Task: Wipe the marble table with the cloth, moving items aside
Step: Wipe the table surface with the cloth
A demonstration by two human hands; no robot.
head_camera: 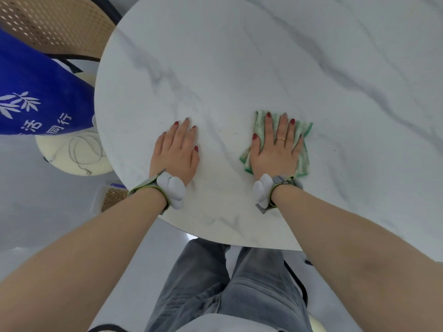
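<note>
White marble with grey veins forms the round table (239,68), seen from above in the head view. A few small dark specks lie on the surface between the two hands.

Right hand (275,149): palm down, pressing flat on the cloth (303,159). Fingers are straight and slightly spread, with the thumb angled out to the left. A gold ring sits on one finger. No finger curls round the fabric.

Cloth: green and white, folded, lying flat on the table near the front edge, right of centre. It shows on all sides of the right hand, with most of it past the fingertips and along the right side.

Left hand (176,152): palm down, resting flat on bare marble, well apart from the cloth. Fingers are straight and close together, with the thumb held out to the right. It holds nothing.

Both wrists carry a grey strap with a pale rounded device (173,191).

Off the table, at left: a woven cane chair (55,22), a blue bag (36,92) with white leaf print and characters, a cream round stool (72,152) with a thin cable on it, and a clear container (111,196) of brown material on the floor. Grey trousers (227,283) show below the table edge.
</note>
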